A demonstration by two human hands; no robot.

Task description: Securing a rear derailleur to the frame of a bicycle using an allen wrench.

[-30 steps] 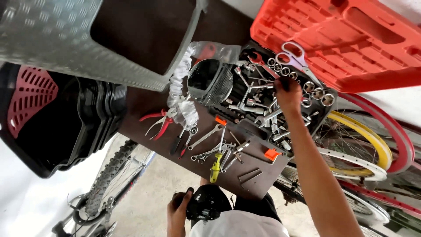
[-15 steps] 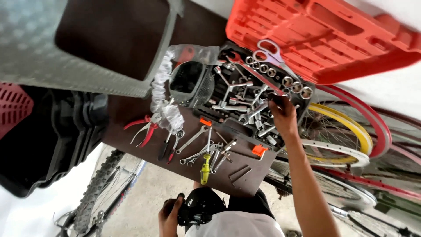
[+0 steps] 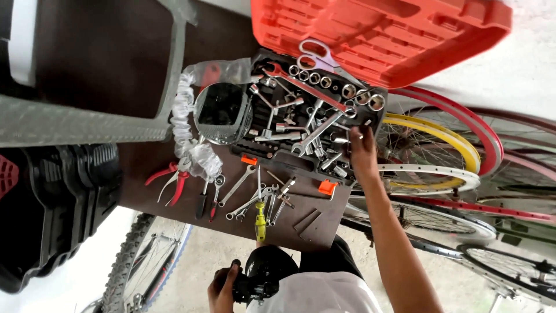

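My right hand (image 3: 362,152) reaches into the right edge of an open black tool case (image 3: 353,174) filled with wrenches and sockets (image 3: 315,130). Its fingertips rest among small sockets, and whether they pinch one is unclear. The case's red lid (image 3: 382,35) stands open behind it, with scissors (image 3: 317,58) lying at the hinge. My left hand (image 3: 223,290) is low in the view, closed on a black round bicycle part (image 3: 266,272) held against my body.
Loose wrenches (image 3: 249,194), red-handled pliers (image 3: 171,179), a yellow screwdriver (image 3: 260,223) and a clear bag (image 3: 200,156) lie on a brown board (image 3: 318,223). Bicycle wheels with yellow and red rims (image 3: 446,142) stand to the right, a tyre (image 3: 136,261) at lower left, and black crates (image 3: 58,203) at left.
My right hand has slid from the upper row of the case down along its right edge. The view has shifted, and my left hand still holds the black part.
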